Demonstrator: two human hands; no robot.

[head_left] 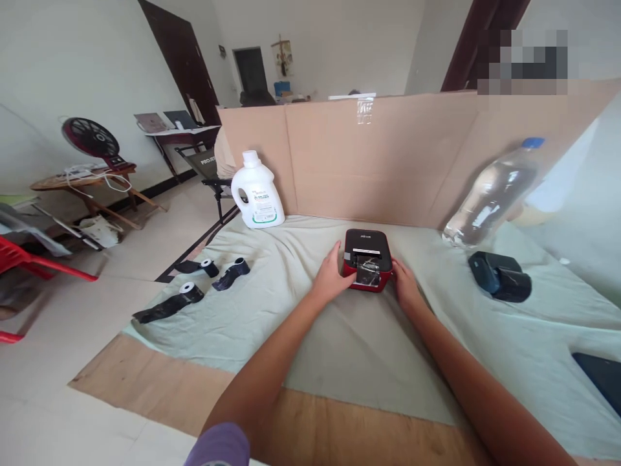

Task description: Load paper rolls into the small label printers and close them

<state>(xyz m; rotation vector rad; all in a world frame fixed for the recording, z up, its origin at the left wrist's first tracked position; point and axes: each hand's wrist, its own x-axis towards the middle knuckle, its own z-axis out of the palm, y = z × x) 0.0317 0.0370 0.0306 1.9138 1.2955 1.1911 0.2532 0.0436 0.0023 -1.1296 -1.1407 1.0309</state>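
Observation:
A small black-and-red printer [367,242] rests on the pale green cloth, with black film-like material at its front slot. My left hand [332,275] grips its left side, the thumb at the front corner and fingers along the edge. On the opposite side my right hand [404,285] holds the red casing, its fingers partly hidden by the printer. Off to the left lie three partly unrolled black rolls with white cores, the nearest roll [191,294] trailing a long strip. To the right is another dark device [499,277], rounded at one end.
The cloth [320,343] covers a wooden board [334,414]. A cardboard panel [359,162] stands along the back. A white jug [259,194] is at back left, and a tilted clear bottle [495,191] leans at back right. A dark flat object [601,382] lies at the right edge.

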